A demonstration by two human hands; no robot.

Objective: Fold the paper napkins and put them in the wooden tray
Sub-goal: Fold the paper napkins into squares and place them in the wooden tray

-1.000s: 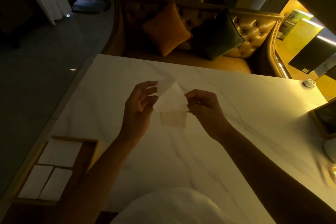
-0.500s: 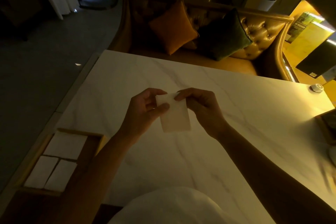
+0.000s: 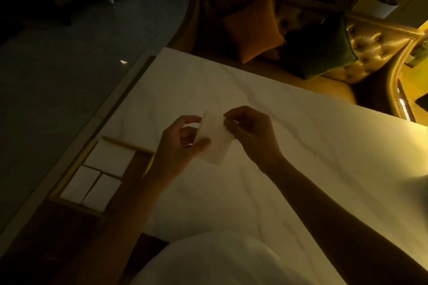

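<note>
A small white folded paper napkin (image 3: 216, 140) is held above the marble table (image 3: 289, 146) between both hands. My left hand (image 3: 178, 143) pinches its left edge with thumb over the front. My right hand (image 3: 252, 136) grips its upper right corner with the fingertips. The napkin is tilted, its lower corner pointing down. The wooden tray (image 3: 126, 146) lies at the table's left edge, below and left of my left hand. Three folded white napkins (image 3: 110, 158) lie flat inside it, one larger at the far end and two smaller side by side.
A tufted golden sofa (image 3: 375, 46) stands behind the table with an orange cushion (image 3: 252, 30) and a dark green cushion (image 3: 322, 46). Dark floor lies to the left of the table. White cloth on my lap (image 3: 208, 261) fills the bottom centre.
The napkin went from a half-open, triangular flap to a flat folded rectangle. Both hands carried it slightly left and turned it at an angle. The view shifted, so the tray sits closer.
</note>
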